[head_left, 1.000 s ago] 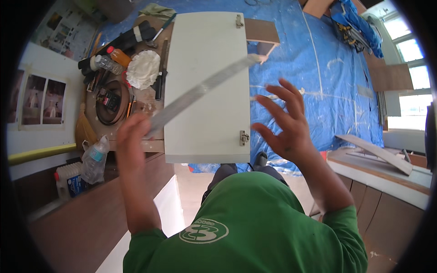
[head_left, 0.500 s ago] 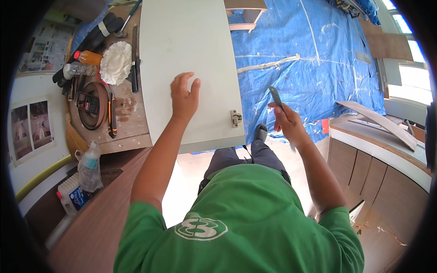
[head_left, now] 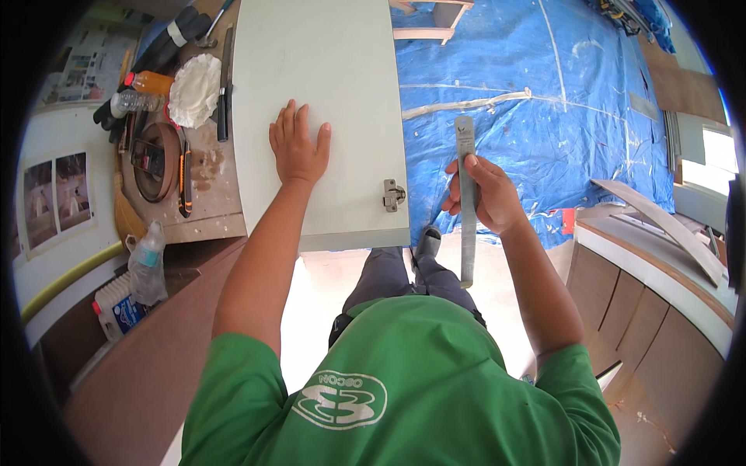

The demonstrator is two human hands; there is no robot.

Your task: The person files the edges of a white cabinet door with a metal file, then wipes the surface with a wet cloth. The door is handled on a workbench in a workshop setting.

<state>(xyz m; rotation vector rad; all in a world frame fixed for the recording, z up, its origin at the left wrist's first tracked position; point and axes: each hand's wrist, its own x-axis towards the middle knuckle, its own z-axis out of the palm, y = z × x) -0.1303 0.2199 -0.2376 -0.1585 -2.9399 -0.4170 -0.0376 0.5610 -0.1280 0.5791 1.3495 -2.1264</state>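
A pale cabinet door lies flat in front of me, with a metal cup hinge fixed near its right edge at the near end. On its surface rests my left hand, fingers spread and holding nothing. My right hand is off to the right of the door and grips a steel ruler between thumb and fingers. The ruler is held nearly lengthwise to my view, its flat face toward me, apart from the door and hinge.
Left of the door, a worktop carries a utility knife, a coiled brown belt, an orange drink bottle and a crumpled white cloth-like item. Blue tarp covers the floor at right. A cabinet stands near right.
My left hand has moved slightly left and flattened onto the door with fingers spread. My right hand has turned the ruler, so its broad face now shows.
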